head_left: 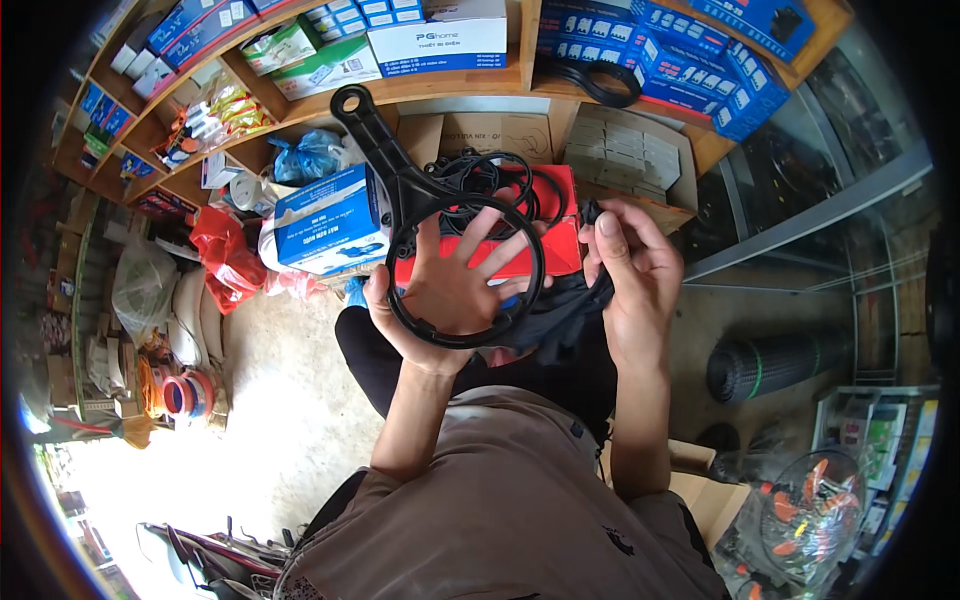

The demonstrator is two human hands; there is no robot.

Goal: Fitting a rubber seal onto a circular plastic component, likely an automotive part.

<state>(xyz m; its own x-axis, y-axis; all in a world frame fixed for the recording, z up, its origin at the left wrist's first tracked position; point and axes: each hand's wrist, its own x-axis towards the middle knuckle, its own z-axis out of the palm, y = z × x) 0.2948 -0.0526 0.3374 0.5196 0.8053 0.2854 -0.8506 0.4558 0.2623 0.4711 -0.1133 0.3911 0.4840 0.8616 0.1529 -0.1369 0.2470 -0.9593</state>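
Observation:
A black plastic filter housing wrench point(388, 150), a toothed ring with a long handle, is held up over my lap. My left hand point(450, 285) supports its ring: the palm and spread fingers show through the opening, the thumb outside its left side. Closed fingers of my right hand point(640, 270) pinch a bit of thin black material point(570, 320), cloth or plastic, which hangs toward my lap. Behind the wrench stands a red box point(560, 195) with several black rings point(505, 170) on it; the wrench and my fingers partly hide it.
A blue and white box point(330, 220) stands left of the red box. Wooden shelves point(300, 110) with packages curve across the back, holding another black ring-shaped tool point(597, 82). Red plastic bags point(222, 258) lie at left; a black mesh roll point(775, 362) lies at right.

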